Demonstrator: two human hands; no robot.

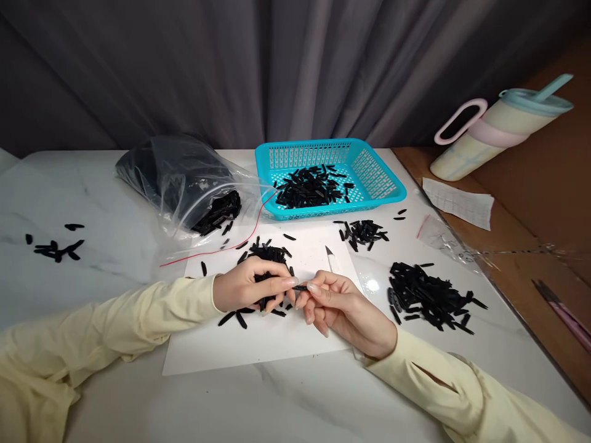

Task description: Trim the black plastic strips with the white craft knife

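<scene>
Marble-look table (115,203) — white sheet (258,344), grey curtain (231,67) behind.

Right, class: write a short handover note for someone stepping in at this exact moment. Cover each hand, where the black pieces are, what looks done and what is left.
Left hand: closed over a bunch of black pieces, pinching one end of a single piece.
Right hand: pinches the other end.
Loose pile on the white sheet, under the hands.
Apparently done: pieces in the blue basket, plus piles at right and below the basket.
Apparently left: the open bag still holds pieces; a few strays far left.
</scene>
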